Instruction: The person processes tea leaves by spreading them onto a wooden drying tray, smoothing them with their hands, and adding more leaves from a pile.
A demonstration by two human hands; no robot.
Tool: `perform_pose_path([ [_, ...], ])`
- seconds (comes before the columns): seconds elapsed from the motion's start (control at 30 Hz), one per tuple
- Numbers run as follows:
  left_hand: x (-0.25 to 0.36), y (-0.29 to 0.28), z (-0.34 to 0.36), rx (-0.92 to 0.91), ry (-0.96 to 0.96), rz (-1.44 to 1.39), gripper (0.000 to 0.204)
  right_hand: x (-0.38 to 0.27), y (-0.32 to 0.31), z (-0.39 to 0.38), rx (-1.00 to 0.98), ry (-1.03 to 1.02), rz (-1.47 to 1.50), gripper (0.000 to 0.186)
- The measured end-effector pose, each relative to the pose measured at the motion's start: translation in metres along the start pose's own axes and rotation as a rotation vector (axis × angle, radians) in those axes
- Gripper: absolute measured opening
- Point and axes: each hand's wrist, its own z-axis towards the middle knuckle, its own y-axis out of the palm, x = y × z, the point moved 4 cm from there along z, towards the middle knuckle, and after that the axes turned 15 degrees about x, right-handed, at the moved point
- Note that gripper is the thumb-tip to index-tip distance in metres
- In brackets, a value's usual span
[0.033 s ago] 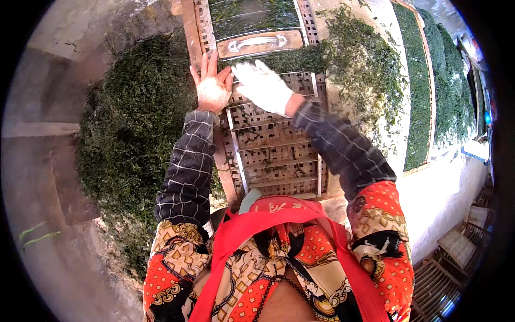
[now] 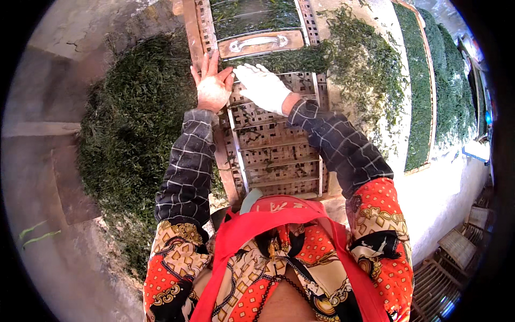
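My bare left hand (image 2: pixel 213 88) lies with fingers spread at the left edge of a long wooden frame (image 2: pixel 276 147) with slats over a perforated bed. My white-gloved right hand (image 2: pixel 262 87) is stretched flat beside it, fingertips at a band of shredded dark green leafy material (image 2: pixel 295 59) that crosses the slats. Neither hand visibly grips anything. Just beyond the band is a wooden board (image 2: pixel 233 49) with a metal handle (image 2: pixel 257 42), and more green material fills the frame's far section.
A big heap of green material (image 2: pixel 129 107) lies left of the frame. Loose shreds (image 2: pixel 365 70) cover the pale surface to its right. Farther right stand trays (image 2: pixel 417 107) spread with green material, a white wall (image 2: pixel 445 193) and bamboo racks (image 2: pixel 453 252) low down.
My right hand and forearm have shifted slightly up and to the left. My left hand stays in place.
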Motion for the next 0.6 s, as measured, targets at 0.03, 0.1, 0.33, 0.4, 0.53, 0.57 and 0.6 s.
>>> perform_pose_path([
  [0.03,-0.004,-0.004,0.000,-0.071,-0.042,-0.073,0.030,0.005,0.004,-0.001,-0.028,0.010,0.036,0.049],
  [0.1,-0.030,-0.025,-0.006,-0.004,-0.046,-0.183,0.040,-0.010,-0.025,0.015,0.034,0.028,0.139,0.049],
  [0.33,-0.031,-0.004,0.005,-0.174,-0.160,0.012,0.073,-0.017,0.018,0.021,0.043,0.005,0.105,0.065],
  [0.4,-0.035,-0.004,0.010,-0.130,-0.107,0.002,0.056,-0.015,0.019,0.022,0.030,-0.016,0.129,0.067],
  [0.53,-0.030,-0.006,0.030,-0.162,-0.113,-0.041,0.027,-0.013,0.016,0.016,0.046,0.005,0.120,0.065],
  [0.57,-0.022,-0.005,0.038,-0.196,-0.144,-0.112,0.024,-0.011,0.018,0.015,0.012,0.008,0.099,0.062],
  [0.6,-0.013,-0.006,0.046,-0.228,-0.182,-0.175,0.021,-0.011,0.019,0.017,-0.021,0.003,0.083,0.060],
])
